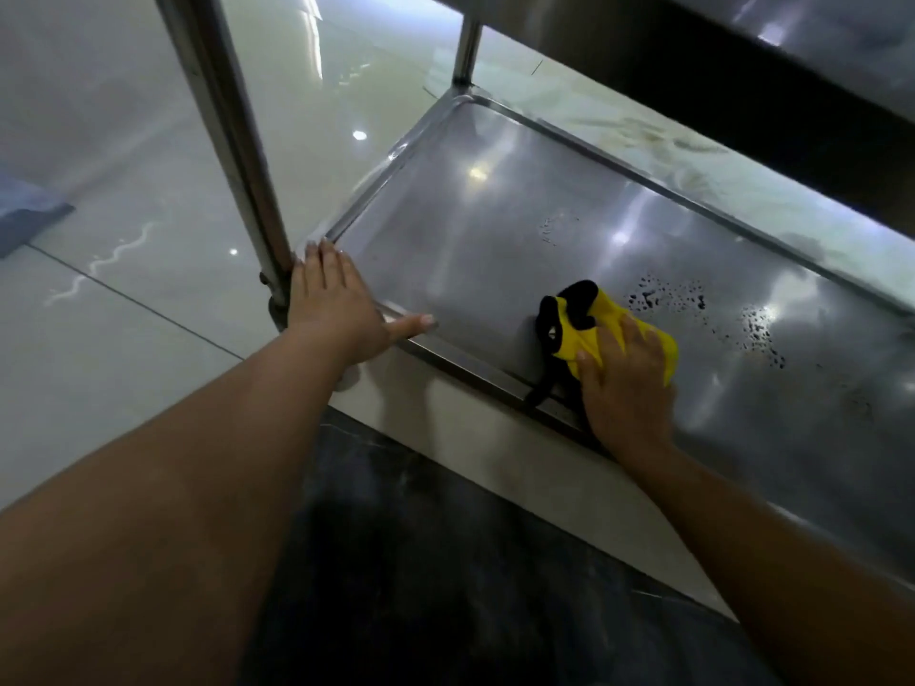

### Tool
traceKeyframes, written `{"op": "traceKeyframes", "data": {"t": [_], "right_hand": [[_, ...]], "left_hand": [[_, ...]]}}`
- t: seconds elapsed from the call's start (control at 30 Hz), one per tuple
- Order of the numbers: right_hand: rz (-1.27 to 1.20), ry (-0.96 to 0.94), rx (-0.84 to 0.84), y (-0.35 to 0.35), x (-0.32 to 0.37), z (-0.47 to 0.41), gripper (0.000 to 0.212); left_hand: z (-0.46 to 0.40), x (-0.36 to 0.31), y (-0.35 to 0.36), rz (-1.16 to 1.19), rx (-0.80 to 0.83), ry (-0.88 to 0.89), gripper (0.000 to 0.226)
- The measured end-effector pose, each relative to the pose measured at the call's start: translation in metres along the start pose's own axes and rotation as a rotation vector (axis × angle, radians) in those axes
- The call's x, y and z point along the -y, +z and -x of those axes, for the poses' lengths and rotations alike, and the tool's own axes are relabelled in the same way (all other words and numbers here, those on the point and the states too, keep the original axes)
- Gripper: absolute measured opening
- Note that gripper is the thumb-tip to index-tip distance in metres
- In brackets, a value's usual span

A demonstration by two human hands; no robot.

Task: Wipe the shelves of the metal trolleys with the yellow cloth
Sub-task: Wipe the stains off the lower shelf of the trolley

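The lower shelf [495, 230] of a metal trolley fills the middle of the view, shiny steel with a raised rim. A yellow cloth [589, 329] with a black edge lies on the shelf near its front rim. My right hand [626, 383] presses flat on the cloth, fingers spread over it. My left hand [334, 307] rests flat on the shelf's near-left corner, beside the upright post [232, 136], thumb along the rim. Water droplets [742, 314] speckle the shelf to the right of the cloth.
The trolley's upper shelf [742, 56] overhangs at the top right. A second post [468, 47] stands at the far corner. Glossy pale floor tiles lie to the left, a dark tile band runs below, and a blue object [25, 215] sits at the left edge.
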State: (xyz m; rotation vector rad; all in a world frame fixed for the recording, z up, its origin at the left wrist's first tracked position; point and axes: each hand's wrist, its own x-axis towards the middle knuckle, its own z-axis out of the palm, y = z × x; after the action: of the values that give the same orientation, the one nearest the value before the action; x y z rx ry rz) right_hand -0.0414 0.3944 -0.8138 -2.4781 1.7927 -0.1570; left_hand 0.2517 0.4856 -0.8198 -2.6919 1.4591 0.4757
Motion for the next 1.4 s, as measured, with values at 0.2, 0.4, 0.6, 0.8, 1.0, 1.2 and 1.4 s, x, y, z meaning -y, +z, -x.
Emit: {"op": "traceKeyframes", "data": {"t": [0.2,0.4,0.6,0.8,1.0,1.2,1.4], "right_hand": [[-0.094,-0.321,-0.024,0.009,0.092,-0.018,0.042],[-0.101,-0.357,0.258,0.018,0.201,-0.065,0.046],[-0.037,-0.472,0.257,0.011,0.185,-0.070,0.045],[-0.195,-0.497,0.199,-0.012,0.081,-0.037,0.032],[-0.099,-0.340,0.075,0.000,0.085,-0.018,0.047],[0.010,-0.383,0.194,0.013,0.113,-0.053,0.074],[-0.040,-0.255,0.038,0.005,0.022,-0.052,0.059]], "left_hand": [[0.005,-0.001,-0.001,-0.044,0.002,0.000,0.135],[0.015,-0.001,-0.011,0.010,0.014,-0.010,0.126],[0.014,0.000,-0.015,-0.039,0.080,0.009,0.133],[0.012,0.003,-0.017,-0.002,0.110,0.026,0.133],[0.012,0.001,-0.018,-0.072,0.102,0.102,0.109],[0.009,-0.010,-0.014,-0.117,0.126,0.257,0.072],[0.012,-0.025,-0.017,-0.080,0.158,0.196,0.076]]}}
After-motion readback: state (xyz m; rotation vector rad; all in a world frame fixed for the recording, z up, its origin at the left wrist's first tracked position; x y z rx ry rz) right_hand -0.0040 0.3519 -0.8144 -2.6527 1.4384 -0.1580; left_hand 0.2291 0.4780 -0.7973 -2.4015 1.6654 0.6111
